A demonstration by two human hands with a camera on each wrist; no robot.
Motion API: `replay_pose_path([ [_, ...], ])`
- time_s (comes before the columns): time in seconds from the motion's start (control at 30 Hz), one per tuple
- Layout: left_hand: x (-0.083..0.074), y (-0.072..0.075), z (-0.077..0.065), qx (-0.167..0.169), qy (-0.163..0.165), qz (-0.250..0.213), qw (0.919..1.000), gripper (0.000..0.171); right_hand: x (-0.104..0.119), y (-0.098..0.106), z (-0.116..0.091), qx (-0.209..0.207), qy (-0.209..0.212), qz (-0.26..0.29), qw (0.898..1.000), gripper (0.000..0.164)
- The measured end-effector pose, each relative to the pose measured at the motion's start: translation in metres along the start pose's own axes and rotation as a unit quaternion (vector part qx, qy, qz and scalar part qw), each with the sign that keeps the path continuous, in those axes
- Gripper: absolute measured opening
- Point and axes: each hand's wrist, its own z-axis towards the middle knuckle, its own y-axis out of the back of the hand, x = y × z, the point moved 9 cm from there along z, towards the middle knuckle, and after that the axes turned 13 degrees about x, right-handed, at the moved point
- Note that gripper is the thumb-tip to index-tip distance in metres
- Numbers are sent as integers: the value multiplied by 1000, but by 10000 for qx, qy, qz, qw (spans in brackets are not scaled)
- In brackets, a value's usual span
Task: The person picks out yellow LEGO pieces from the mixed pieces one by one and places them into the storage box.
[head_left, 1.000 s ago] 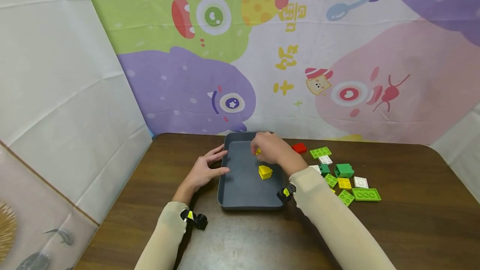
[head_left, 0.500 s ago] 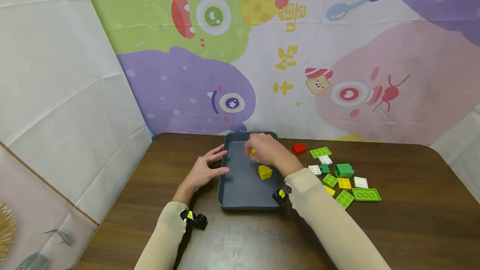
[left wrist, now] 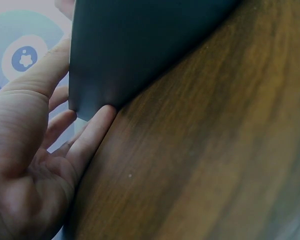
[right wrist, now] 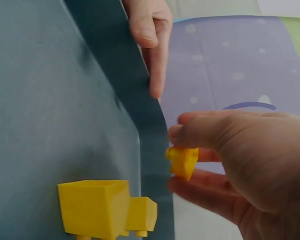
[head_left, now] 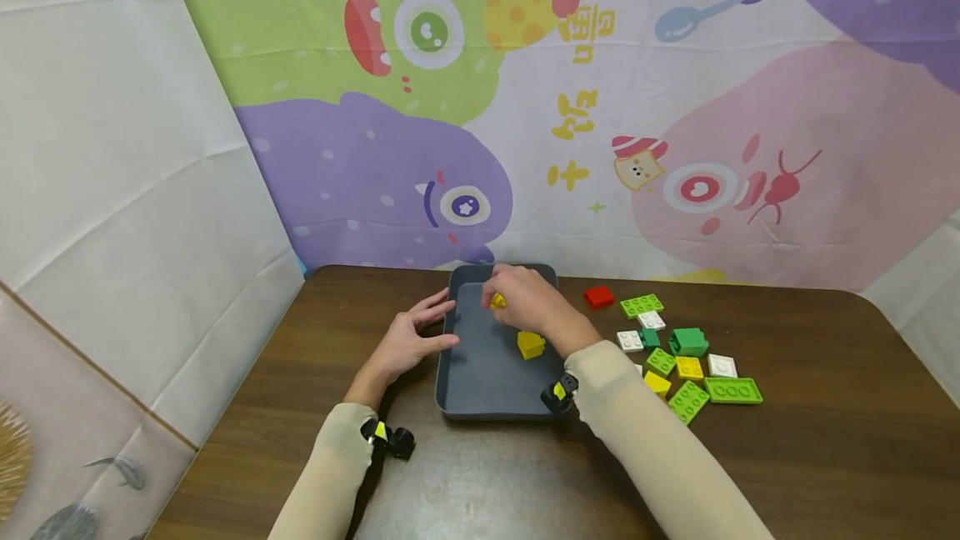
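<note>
My right hand (head_left: 525,294) pinches a small yellow toy brick (right wrist: 183,162) between thumb and fingers, over the far part of the dark grey tray (head_left: 480,382). Below that hand, more yellow toy bricks (head_left: 530,345) lie in the tray. The right wrist view shows a larger yellow block (right wrist: 92,207) beside a smaller yellow piece (right wrist: 141,215); whether they are joined I cannot tell. At the tray's left side, my left hand (head_left: 405,344) rests its fairly straight fingers against the outer wall, its thumb by the rim.
To the right of the tray lie several loose bricks: a red one (head_left: 599,297), dark green (head_left: 687,342), light green (head_left: 733,390), white (head_left: 722,366) and yellow (head_left: 689,368). A printed cloth (head_left: 570,215) hangs behind the wooden table (head_left: 825,440).
My right hand has moved slightly left across the tray with the small yellow brick. More of the loose bricks show beside my right sleeve. My left hand stays put.
</note>
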Motion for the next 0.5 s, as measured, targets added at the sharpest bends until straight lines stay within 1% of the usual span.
replay_pose_path([
  [0.2,-1,0,0,-37,-2,2,10000,67,-1,3,1,-468,20,163,9988,9],
  [0.3,0,0,0,-34,6,35,10000,68,-1,4,2,-625,21,228,9978,10],
  [0.4,1,0,0,-35,18,39,10000,68,-1,3,4,-657,20,203,9976,11],
  [0.5,0,0,0,-40,26,31,10000,66,-1,-1,7,-553,32,209,9982,14],
])
